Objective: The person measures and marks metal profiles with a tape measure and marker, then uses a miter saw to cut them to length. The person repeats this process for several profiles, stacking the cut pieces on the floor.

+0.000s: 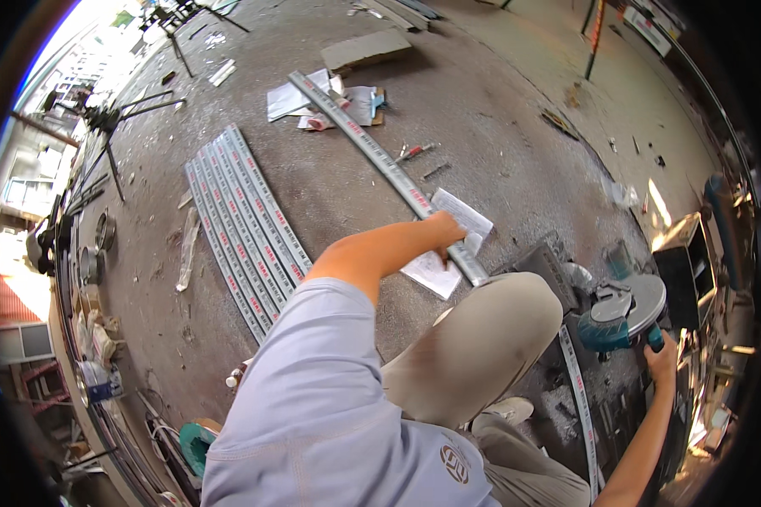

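My left hand (442,230) is closed round a long silver metal profile (368,145) with red and black print, near its close end. The profile slants away to the far left, its near end beside my bent knee. At the right, my right hand (663,360) is wrapped round the handle of a teal cut-off saw (621,311) with a round grey guard. Another printed metal strip (578,397) runs from beside the saw toward the lower edge. Several matching profiles (238,221) lie side by side on the floor to the left.
Paper sheets (465,218) lie under the held profile, with more papers and a small blue item (375,105) farther off. A flat board (365,51) lies at the far side. Tripod stands (108,118) are at the far left, and a dark open box (689,262) stands right.
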The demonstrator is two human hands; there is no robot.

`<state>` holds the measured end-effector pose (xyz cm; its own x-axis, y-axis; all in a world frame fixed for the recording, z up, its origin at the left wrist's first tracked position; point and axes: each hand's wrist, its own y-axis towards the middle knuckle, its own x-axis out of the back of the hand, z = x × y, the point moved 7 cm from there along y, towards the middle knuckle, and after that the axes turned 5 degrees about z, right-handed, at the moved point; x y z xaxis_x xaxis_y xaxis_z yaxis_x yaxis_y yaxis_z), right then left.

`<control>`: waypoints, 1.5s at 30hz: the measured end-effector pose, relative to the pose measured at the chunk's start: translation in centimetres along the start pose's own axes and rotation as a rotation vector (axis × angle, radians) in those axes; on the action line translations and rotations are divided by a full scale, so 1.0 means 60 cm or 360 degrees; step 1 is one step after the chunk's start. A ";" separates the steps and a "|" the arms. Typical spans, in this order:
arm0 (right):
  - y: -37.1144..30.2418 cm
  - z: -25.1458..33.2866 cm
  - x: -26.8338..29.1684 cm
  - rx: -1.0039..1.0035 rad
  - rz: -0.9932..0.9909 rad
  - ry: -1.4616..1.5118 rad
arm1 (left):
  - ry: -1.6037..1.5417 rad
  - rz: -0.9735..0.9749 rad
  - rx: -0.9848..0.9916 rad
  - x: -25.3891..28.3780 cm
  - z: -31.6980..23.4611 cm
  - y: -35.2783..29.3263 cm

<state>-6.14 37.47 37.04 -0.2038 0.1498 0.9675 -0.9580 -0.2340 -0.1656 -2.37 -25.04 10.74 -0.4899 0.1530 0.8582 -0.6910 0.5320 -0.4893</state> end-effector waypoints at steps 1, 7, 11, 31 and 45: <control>-0.008 -0.004 0.002 0.0047 -0.0128 -0.0075 | 0.0032 0.0073 0.0063 -0.029 0.022 -0.041; -0.026 0.022 0.008 0.0001 0.0063 0.0047 | 0.0186 0.0329 0.0344 -0.227 0.120 -0.305; -0.082 0.011 0.029 0.0120 -0.0121 -0.0171 | 0.0402 0.0529 0.0779 -0.371 0.139 -0.491; -0.446 -0.259 -0.173 -0.1006 0.0112 0.0260 | -0.1696 -0.1260 0.0019 0.227 -0.265 -0.487; -0.390 -0.261 -0.617 -0.1545 -0.0219 0.1058 | -0.0840 -0.1340 0.0118 0.304 -0.360 -0.463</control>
<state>20.68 52.42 2.08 0.1228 0.6540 0.7465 -0.6737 0.6073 -0.4212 19.38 -19.06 43.37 0.0141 -0.6497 0.7600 -0.9445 0.2408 0.2234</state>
